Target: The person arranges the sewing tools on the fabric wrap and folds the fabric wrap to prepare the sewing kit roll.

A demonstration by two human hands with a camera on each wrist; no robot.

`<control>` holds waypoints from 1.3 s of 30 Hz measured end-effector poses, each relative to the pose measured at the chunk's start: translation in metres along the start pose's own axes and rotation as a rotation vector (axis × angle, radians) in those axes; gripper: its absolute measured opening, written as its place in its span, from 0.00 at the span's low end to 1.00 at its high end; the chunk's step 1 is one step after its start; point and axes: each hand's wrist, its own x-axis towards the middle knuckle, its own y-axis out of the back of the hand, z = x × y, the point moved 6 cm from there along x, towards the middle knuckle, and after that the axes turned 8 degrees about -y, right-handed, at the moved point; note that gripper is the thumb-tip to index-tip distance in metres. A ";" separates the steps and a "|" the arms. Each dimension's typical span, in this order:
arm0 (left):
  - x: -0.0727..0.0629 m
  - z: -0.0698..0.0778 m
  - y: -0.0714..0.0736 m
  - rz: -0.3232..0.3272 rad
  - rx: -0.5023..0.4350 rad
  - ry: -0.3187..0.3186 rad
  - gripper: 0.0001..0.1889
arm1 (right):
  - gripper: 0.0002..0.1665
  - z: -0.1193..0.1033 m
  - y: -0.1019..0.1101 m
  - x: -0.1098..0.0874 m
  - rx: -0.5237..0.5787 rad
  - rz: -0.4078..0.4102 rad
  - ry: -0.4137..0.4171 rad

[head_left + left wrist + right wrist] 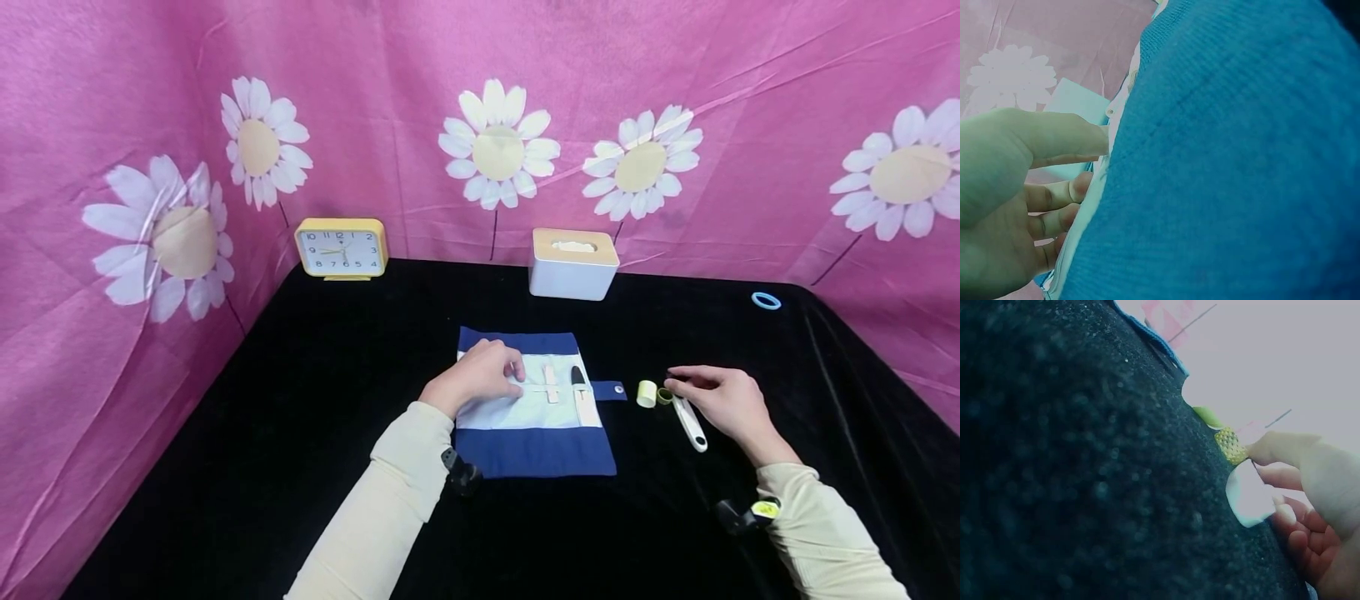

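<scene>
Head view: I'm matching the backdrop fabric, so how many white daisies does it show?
5: lower-left daisy, upper-left daisy, middle daisy, right-of-middle daisy and far-right daisy, whose petals run off the frame's edge. Others may lie out of view.

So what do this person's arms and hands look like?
The left hand and right hand are gloveless. The left sleeve and right sleeve are long and cream. The left wrist camera and right wrist camera are black, with a yellow patch by the right one.
</scene>
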 end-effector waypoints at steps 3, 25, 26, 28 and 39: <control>0.000 -0.001 -0.001 -0.004 -0.015 0.013 0.05 | 0.15 0.000 0.000 -0.001 0.020 0.001 0.004; 0.001 0.000 -0.001 -0.001 -0.036 0.032 0.04 | 0.16 -0.022 0.004 0.002 0.190 -0.042 -0.007; 0.001 -0.001 -0.001 0.000 -0.035 0.030 0.04 | 0.16 -0.025 0.004 0.002 0.191 -0.046 -0.006; 0.002 -0.001 -0.002 0.002 -0.034 0.028 0.05 | 0.16 -0.032 0.003 0.003 0.197 -0.059 -0.008; 0.002 -0.001 -0.002 0.009 -0.034 0.025 0.05 | 0.20 -0.078 -0.013 0.011 0.212 -0.209 -0.040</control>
